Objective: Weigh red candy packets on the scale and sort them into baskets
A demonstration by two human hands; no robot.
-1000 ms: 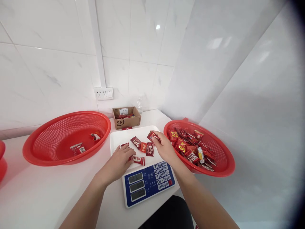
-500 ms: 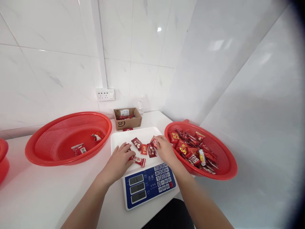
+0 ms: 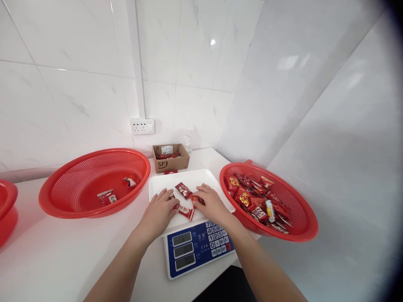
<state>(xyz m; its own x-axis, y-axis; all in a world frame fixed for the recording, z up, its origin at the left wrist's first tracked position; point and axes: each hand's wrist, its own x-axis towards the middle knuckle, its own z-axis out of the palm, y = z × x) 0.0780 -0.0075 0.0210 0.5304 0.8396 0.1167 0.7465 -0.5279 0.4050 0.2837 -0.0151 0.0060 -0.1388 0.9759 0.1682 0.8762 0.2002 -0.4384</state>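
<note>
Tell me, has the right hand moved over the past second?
Yes. Judged against the scale, the right hand has moved leftward across its tray, and closer to the person.

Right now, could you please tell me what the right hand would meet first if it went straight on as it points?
Past the red candy beneath it, the right hand would probably first meet the dark red packet on the white tray, though its height is hard to judge.
</note>
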